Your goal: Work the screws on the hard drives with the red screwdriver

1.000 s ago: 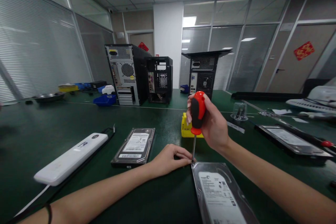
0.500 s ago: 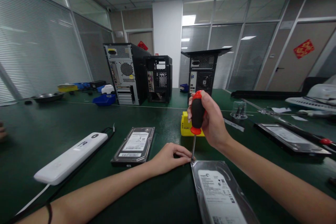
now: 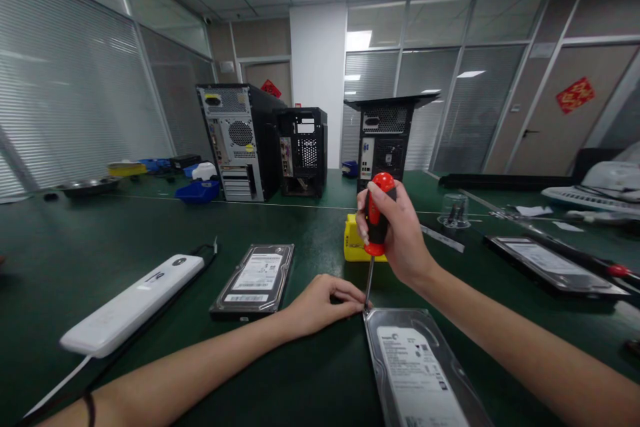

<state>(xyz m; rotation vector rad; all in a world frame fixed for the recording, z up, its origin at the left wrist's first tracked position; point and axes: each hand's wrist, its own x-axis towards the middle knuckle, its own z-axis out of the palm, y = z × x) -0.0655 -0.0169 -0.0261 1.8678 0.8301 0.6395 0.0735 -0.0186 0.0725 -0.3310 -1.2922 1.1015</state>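
One screwdriver (image 3: 379, 232): held near-upright by right hand (image 3: 405, 240), at corner of hard drive (image 3: 417, 367).
Left hand (image 3: 320, 303): narrow there, likely steadying it (grip unclear).

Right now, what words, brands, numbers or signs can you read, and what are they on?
"Seagate", faintly: near hard drive; its other print is too small.
Too blurred or small to read: left hard drive, right hard drive, white power strip, yellow object, red signs, computer case stickers.
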